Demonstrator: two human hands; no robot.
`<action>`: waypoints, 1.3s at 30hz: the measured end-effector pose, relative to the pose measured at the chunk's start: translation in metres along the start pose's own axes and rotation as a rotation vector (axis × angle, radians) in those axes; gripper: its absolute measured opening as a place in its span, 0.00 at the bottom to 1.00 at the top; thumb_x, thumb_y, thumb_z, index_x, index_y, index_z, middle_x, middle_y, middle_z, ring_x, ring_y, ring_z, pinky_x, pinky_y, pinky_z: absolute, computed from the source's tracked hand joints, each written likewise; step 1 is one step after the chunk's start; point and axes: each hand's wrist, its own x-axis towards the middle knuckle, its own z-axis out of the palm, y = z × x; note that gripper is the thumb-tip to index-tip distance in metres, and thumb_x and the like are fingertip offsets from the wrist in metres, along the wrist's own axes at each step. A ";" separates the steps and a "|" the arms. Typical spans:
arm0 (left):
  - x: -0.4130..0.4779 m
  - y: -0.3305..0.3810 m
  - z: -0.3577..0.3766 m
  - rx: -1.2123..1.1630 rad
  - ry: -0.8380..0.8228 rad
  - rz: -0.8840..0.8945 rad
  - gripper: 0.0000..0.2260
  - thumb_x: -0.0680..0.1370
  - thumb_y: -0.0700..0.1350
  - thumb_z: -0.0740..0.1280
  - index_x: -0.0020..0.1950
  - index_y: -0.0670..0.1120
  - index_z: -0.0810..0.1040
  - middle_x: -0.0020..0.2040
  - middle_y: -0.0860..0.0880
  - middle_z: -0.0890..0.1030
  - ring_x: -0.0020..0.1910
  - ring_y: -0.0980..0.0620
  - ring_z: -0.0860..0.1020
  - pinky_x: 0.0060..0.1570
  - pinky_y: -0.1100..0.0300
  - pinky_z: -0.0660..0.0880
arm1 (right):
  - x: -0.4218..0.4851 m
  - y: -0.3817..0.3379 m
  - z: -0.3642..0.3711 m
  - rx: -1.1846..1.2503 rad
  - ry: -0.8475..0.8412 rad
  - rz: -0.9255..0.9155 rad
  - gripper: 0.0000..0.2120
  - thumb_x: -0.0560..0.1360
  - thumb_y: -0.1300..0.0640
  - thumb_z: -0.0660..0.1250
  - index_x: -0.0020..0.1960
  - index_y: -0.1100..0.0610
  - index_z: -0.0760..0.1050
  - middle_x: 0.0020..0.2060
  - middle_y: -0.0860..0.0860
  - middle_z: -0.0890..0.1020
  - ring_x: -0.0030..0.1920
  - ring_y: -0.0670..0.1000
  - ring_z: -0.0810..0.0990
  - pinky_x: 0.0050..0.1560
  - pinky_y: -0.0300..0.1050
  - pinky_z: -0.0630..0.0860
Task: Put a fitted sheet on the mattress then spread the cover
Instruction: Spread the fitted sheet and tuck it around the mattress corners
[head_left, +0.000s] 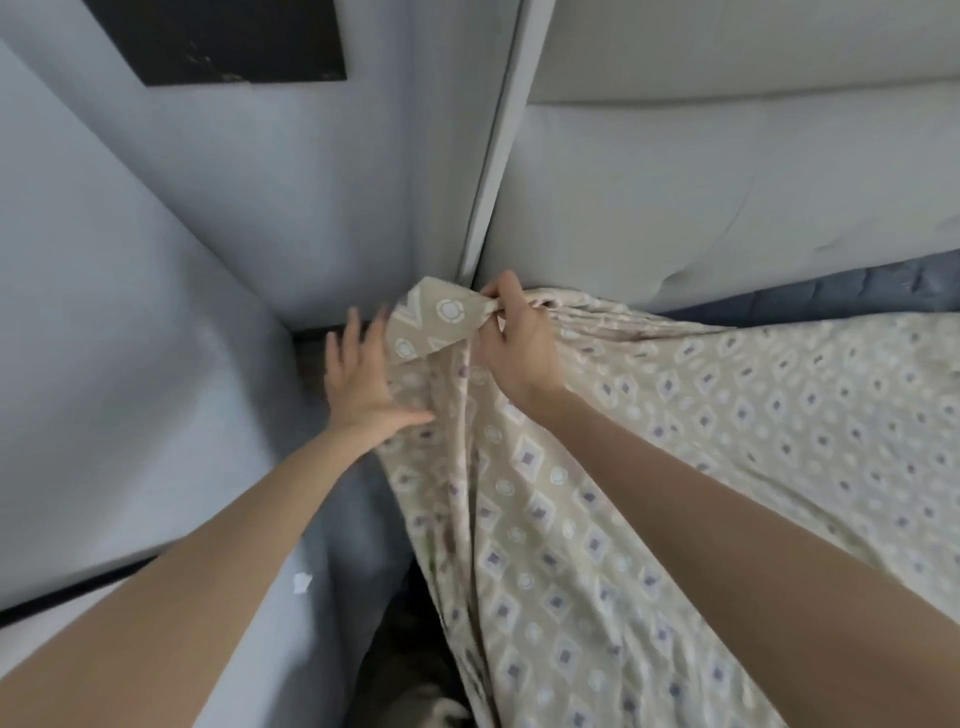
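Forearms stretch in from below toward the bed's head corner. Beige diamond-patterned fitted sheet (675, 441) drapes across the blue quilted mattress (831, 296), bunched up by the white padded headboard (727, 182). Right hand (519, 348) is nearer, fingers pinching the sheet's corner flap (441, 322) above that corner. Left hand (358, 379) is splayed loose, thumb brushing the fabric. It's a tight gap to the grey wall (234, 208), so the flap likely goes down and left.

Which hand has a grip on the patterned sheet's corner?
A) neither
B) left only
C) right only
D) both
C: the right hand pinches the bunched corner of the patterned sheet, while the left hand is open with fingers spread.
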 end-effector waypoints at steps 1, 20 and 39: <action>0.003 0.008 0.005 -0.011 -0.028 0.031 0.53 0.58 0.54 0.81 0.76 0.54 0.55 0.78 0.52 0.40 0.76 0.46 0.39 0.75 0.48 0.45 | 0.001 -0.002 -0.003 0.017 -0.005 0.007 0.07 0.75 0.67 0.56 0.51 0.61 0.69 0.29 0.56 0.75 0.29 0.55 0.70 0.32 0.50 0.65; 0.030 0.025 0.008 -0.010 -0.400 0.086 0.19 0.73 0.58 0.59 0.58 0.49 0.76 0.53 0.50 0.80 0.54 0.48 0.77 0.58 0.50 0.72 | 0.009 0.050 -0.039 -0.605 -0.413 0.090 0.17 0.72 0.56 0.66 0.57 0.56 0.64 0.47 0.53 0.78 0.50 0.58 0.75 0.43 0.47 0.66; 0.028 -0.007 0.008 0.450 0.039 0.390 0.04 0.74 0.41 0.63 0.45 0.48 0.76 0.41 0.51 0.78 0.44 0.49 0.72 0.43 0.58 0.61 | 0.022 0.113 -0.008 -0.682 -0.619 0.621 0.08 0.75 0.54 0.63 0.45 0.58 0.77 0.35 0.49 0.83 0.40 0.51 0.83 0.47 0.43 0.78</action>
